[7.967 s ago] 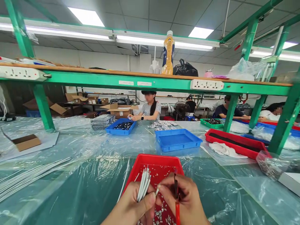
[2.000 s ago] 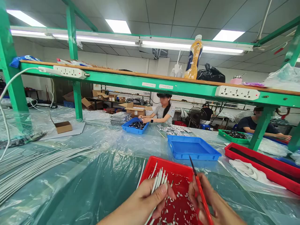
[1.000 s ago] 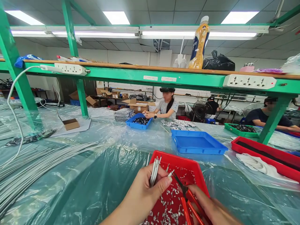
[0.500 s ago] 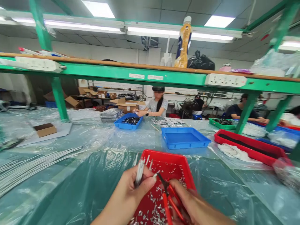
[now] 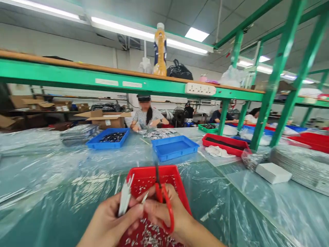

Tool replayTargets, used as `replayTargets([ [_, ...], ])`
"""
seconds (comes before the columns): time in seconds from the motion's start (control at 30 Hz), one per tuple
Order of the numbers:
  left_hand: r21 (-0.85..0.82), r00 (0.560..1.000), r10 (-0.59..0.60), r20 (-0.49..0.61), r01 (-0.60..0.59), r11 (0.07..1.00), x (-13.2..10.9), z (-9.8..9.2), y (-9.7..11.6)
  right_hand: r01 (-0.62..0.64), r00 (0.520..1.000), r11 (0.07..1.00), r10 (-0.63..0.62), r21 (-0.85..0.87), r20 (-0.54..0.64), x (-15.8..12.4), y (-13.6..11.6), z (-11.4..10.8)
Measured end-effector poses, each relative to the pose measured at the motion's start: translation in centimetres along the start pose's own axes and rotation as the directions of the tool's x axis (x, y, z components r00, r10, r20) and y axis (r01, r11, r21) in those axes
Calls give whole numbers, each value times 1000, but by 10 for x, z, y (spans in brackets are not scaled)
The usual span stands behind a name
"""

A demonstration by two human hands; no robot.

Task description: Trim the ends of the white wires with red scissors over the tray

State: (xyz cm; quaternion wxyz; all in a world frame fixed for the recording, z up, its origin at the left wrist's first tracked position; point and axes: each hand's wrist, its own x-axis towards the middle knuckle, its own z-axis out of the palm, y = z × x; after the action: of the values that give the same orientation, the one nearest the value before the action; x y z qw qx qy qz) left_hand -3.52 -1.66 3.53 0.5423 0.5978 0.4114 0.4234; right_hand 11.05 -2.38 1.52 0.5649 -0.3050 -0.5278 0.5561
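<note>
My left hand [image 5: 110,223] is closed round a bundle of thin white cable ends [image 5: 125,198] that stick up between thumb and fingers. My right hand [image 5: 164,214] grips red-handled cutters [image 5: 164,202], blade pointing up and away. Its fingertips also pinch one white cable end [image 5: 144,198] next to the bundle. Both hands hover over a red tray [image 5: 177,181] strewn with small silvery-white offcuts [image 5: 149,236].
Plastic sheeting covers the green bench. Beyond lie an empty blue tray [image 5: 174,148], a blue tray of dark parts [image 5: 109,138], a red tray [image 5: 224,144] with a white cloth, and a white box [image 5: 273,172]. Green shelf posts stand at right. Other people sit across the bench.
The view has swung to the right. My right hand turned the cutters upright and closed in on the left hand, taking one cable end in its fingertips.
</note>
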Motion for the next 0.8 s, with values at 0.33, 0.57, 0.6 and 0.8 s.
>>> replayTargets([
  [0.33, -48, 981, 137, 140, -132, 990, 0, -9, 20, 118, 987, 993, -118, 0, -112, -11, 9, 4],
  [0.57, -25, 965, 177, 193, -176, 984, 6, -10, 12, 51, 986, 985, -76, -164, -151, -15, 0, 3],
  [0.6, -17, 966, 160, 204, -159, 987, 6, -10, 12, 52, 983, 981, -83, -186, -161, -15, -1, 4],
  [0.8, 12, 975, 137, 174, -142, 990, 3, -8, 10, 39, 982, 965, -86, -260, -171, -14, -3, 6],
])
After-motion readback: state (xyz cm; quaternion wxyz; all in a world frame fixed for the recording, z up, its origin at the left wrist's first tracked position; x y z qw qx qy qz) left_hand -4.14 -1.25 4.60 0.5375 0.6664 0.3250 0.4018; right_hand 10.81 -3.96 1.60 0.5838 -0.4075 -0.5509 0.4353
